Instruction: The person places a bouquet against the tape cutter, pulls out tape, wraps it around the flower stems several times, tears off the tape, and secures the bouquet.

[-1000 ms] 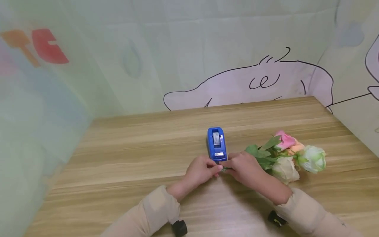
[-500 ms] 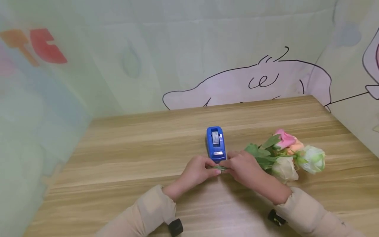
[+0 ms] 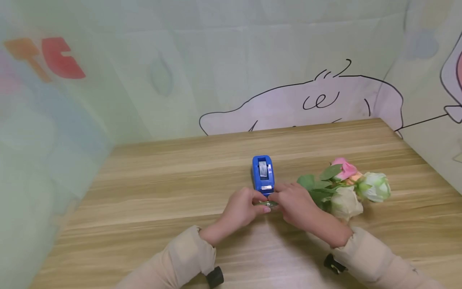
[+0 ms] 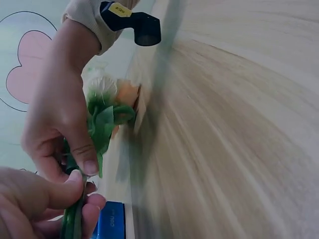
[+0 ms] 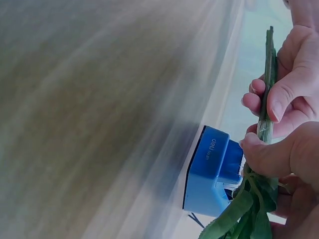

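Note:
A bunch of artificial roses lies sideways over the table, its pink, peach, cream and greenish-white blooms (image 3: 346, 202) to the right. My left hand (image 3: 240, 208) pinches the green stems (image 5: 269, 74) between thumb and fingers near their cut ends. Close beside it, my right hand (image 3: 297, 206) grips the same stems just below the leaves (image 5: 239, 214). Between the two hands, a shiny band of clear tape (image 5: 264, 130) shows on the stems. A blue tape dispenser (image 3: 263, 172) stands right behind the fingertips, its cutting edge facing them. The right palm hides part of the stems.
The wood-grain table (image 3: 162, 188) extends around the hands. A printed cloth wall (image 3: 173, 80) borders it at the back and sides. A black wrist-camera mount (image 3: 215, 277) hangs under the left sleeve, another (image 3: 334, 263) under the right.
The left thumb has shifted slightly down, baring more of the stems between the hands. The blooms have turned a little, moving slightly left and up. The tape dispenser has stayed put.

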Tool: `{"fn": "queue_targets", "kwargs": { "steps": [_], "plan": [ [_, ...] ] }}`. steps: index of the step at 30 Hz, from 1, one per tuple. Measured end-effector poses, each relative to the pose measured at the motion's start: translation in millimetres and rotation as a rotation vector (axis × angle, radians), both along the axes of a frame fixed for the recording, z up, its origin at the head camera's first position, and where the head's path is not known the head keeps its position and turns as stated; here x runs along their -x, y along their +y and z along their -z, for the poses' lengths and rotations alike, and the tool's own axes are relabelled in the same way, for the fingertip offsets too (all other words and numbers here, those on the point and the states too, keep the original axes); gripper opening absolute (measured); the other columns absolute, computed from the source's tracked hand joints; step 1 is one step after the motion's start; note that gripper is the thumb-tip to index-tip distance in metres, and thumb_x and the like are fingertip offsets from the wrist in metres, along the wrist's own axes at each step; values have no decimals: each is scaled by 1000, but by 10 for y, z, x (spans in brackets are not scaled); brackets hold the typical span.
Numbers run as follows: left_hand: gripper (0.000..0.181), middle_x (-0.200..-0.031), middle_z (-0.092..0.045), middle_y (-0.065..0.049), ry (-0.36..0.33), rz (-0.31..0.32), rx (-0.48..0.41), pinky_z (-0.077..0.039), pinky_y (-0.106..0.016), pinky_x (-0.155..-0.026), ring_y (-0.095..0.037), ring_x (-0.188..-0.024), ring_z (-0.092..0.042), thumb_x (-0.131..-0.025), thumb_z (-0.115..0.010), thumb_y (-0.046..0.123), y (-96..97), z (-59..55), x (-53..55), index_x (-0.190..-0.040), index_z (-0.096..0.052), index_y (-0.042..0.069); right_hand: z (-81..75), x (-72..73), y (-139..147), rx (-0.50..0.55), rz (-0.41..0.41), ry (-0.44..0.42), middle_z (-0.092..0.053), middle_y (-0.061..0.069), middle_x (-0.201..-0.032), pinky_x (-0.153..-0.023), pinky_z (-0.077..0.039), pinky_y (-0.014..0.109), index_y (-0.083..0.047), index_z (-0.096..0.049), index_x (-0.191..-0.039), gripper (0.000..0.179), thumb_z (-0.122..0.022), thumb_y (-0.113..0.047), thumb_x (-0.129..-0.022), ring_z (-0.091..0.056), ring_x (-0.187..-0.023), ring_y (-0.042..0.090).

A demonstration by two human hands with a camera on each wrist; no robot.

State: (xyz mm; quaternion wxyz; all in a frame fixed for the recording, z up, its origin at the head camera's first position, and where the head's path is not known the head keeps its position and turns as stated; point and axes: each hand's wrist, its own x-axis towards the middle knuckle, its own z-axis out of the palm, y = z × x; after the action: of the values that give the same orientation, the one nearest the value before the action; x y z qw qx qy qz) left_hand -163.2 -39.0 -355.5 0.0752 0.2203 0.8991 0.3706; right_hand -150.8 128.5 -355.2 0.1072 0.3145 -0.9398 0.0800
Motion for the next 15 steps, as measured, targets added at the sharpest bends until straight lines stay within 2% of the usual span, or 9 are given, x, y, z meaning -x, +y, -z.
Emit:
{"fn": "queue_targets", "kwargs": {
  "steps": [7, 15],
  "plan": [
    [12, -73, -67, -1, 0, 8, -1, -41, -22, -56, -7, -61, -50, -73, -79, 10, 24, -31, -15, -81, -72, 3, -21, -3, 6, -41, 2, -15, -66, 3, -88, -69, -45, 37, -11, -71, -87, 22, -80, -7, -68, -60, -81, 18],
    [12, -66, -60, 2, -16, 6, -13, -38, -22, -53, -7, -59, -45, -74, -78, 9, 56, -14, -27, -82, -71, 3, -64, -20, 22, -67, 23, -23, -65, 0, -79, -67, -46, 34, -13, -70, -83, 20, -81, -13, -67, -60, -73, 16]
  ]
}}
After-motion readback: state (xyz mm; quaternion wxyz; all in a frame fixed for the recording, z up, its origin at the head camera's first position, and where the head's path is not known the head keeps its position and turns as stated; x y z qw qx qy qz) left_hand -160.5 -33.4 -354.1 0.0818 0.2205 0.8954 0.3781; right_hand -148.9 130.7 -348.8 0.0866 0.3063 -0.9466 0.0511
